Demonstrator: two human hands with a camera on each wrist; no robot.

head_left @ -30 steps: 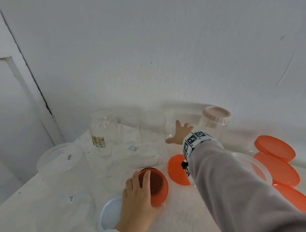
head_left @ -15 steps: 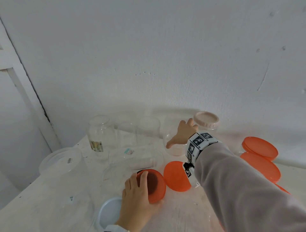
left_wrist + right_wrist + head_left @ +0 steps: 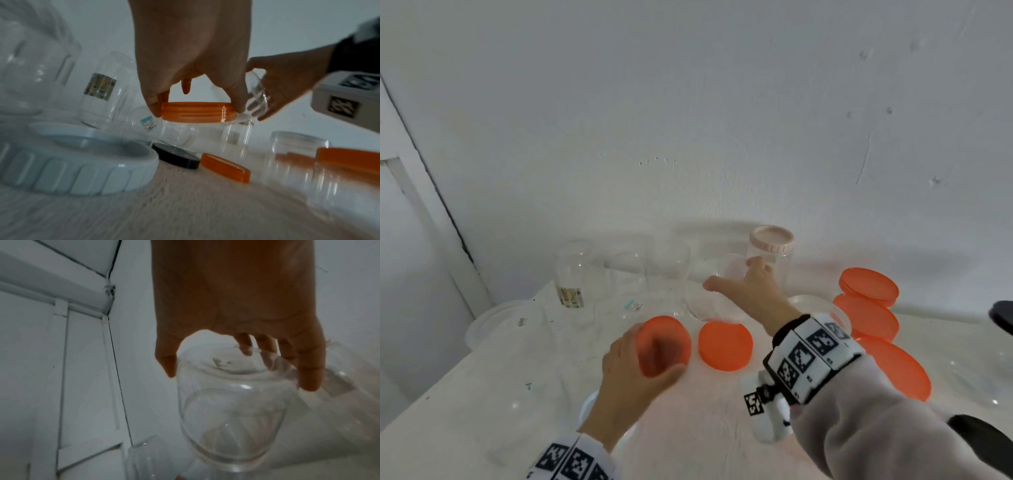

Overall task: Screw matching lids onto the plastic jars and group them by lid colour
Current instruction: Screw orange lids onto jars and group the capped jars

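Nearest, the left hand [image 3: 633,373] pinches an orange lid [image 3: 664,346] by its rim above the tabletop [image 3: 482,411], while farther back the right hand [image 3: 746,294] curls round a clear jar [image 3: 709,291] beside the pink-lidded jar [image 3: 772,250] by the wall.

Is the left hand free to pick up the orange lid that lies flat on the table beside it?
Probably not yet. The left hand already holds an orange lid, so it is occupied. The flat orange lid lies close with nothing over it.
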